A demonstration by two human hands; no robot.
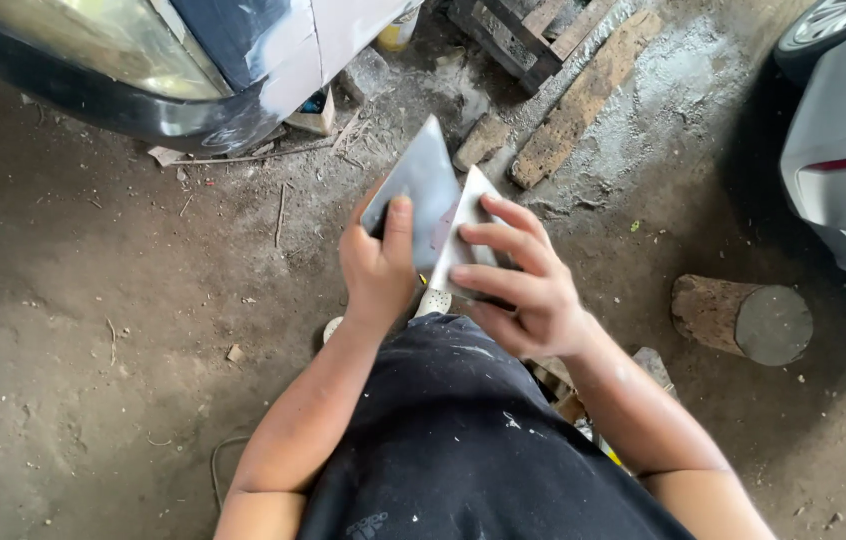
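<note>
The left hand grips a grey plate with its thumb on top, tilting the plate's tip toward 12 o'clock to steady it, while just at its 3 o'clock the right hand clamps spread fingers on a scraper whose edge meets the plate.

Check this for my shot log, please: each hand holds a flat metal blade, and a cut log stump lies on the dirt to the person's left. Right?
Not quite. The head view shows the log stump on the person's right, not left. The rest stands: the left hand holds one flat metal blade, the right hand the other blade.
</note>
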